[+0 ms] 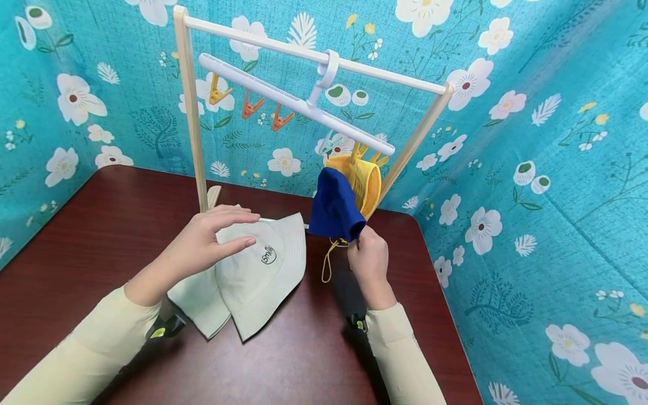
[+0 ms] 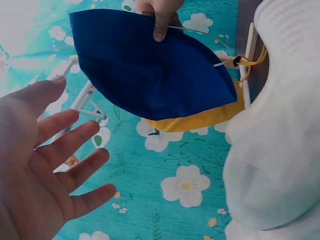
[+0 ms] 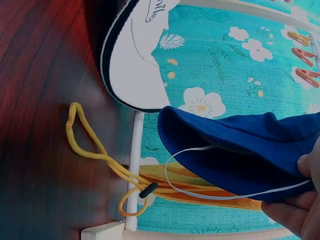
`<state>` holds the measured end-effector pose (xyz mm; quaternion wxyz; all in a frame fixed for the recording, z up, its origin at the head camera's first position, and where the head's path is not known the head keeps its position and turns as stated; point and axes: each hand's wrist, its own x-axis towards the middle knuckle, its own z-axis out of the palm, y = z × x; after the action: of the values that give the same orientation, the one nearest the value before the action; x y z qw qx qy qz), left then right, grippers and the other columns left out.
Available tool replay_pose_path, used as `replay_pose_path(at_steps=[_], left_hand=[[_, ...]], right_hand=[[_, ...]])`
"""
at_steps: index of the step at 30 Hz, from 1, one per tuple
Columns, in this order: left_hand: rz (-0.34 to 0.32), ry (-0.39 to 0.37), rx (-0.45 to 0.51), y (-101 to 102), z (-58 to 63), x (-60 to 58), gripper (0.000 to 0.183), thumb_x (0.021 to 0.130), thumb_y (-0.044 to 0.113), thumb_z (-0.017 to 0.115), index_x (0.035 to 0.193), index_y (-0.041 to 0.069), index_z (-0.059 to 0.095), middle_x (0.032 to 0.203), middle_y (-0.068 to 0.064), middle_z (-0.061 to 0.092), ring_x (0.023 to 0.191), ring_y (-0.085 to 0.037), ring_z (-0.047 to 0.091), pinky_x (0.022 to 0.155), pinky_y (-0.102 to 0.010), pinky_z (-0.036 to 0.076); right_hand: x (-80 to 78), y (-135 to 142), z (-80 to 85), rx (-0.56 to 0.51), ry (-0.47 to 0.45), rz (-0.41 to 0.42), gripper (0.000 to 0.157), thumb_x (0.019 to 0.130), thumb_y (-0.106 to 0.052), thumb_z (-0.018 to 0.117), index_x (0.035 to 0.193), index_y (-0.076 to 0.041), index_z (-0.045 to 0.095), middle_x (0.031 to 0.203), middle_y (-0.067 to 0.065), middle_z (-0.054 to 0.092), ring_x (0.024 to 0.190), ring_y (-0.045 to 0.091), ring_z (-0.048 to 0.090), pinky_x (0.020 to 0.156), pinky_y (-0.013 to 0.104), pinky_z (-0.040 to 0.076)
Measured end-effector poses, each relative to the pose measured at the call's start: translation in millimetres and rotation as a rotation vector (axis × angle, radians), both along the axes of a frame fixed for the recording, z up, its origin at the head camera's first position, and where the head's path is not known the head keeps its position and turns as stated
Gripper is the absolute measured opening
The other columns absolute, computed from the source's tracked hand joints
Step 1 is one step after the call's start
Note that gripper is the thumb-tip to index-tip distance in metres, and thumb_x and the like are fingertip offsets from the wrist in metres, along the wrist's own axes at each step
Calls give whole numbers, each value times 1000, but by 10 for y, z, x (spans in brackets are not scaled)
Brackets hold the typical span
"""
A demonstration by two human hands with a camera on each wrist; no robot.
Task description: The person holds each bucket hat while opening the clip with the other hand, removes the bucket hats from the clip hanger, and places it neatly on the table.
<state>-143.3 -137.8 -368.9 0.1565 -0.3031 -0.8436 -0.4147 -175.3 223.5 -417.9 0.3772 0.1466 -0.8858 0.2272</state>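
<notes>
My right hand [image 1: 370,257] pinches a blue hat [image 1: 331,202] by its brim, thumb on one side and fingers on the other in the right wrist view. A thin white elastic strap [image 3: 192,196] loops from the hat's brim. Behind it a yellow hat [image 1: 373,183] hangs from yellow clips, its yellow cord [image 3: 85,150] and black toggle dangling. My left hand [image 1: 194,241] is held with fingers extended and nothing in it, over a pale bucket hat [image 1: 263,287] printed with "Smile". In the left wrist view its palm [image 2: 25,185] shows bare, apart from the blue hat.
A wooden rack [image 1: 191,112] stands at the back of the dark red table [image 1: 298,360]. From its top bar hangs a white hanger [image 1: 283,100] with orange clips [image 1: 251,105] and a yellow clip [image 1: 217,91]. Blue floral cloth [image 1: 547,225] encloses the back and right.
</notes>
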Motion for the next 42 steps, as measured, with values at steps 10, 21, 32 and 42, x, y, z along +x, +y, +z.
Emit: replay_pose_path(at_steps=[10, 21, 32, 42], left_hand=[[-84, 114, 22, 44, -149, 39, 45, 81, 15, 88, 124, 14, 74, 127, -1, 72, 122, -22, 64, 112, -16, 35], [-107, 72, -44, 57, -235, 91, 41, 83, 19, 87, 122, 16, 75, 128, 1, 70, 124, -19, 61, 109, -16, 37], [-125, 59, -33, 80, -296, 99, 41, 84, 19, 86, 123, 16, 75, 128, 0, 70, 124, -20, 61, 109, -15, 37], [-125, 36, -57, 90, -317, 91, 38, 86, 21, 84, 123, 17, 75, 129, 0, 70, 125, -21, 61, 109, -22, 41]], right_hand=[[9, 39, -33, 67, -1, -5, 15, 83, 9, 61, 82, -5, 67, 71, 11, 65, 58, 26, 62, 52, 40, 51], [28, 55, -60, 98, 37, 32, 40, 85, 6, 65, 123, -5, 73, 107, 14, 77, 84, 29, 76, 71, 43, 62], [33, 54, -104, 124, 67, 34, 54, 76, 13, 59, 126, -4, 72, 106, 15, 77, 82, 29, 75, 63, 43, 59], [57, 35, -116, 144, 64, 44, 54, 75, 13, 60, 125, -3, 72, 107, 15, 77, 88, 28, 76, 71, 43, 61]])
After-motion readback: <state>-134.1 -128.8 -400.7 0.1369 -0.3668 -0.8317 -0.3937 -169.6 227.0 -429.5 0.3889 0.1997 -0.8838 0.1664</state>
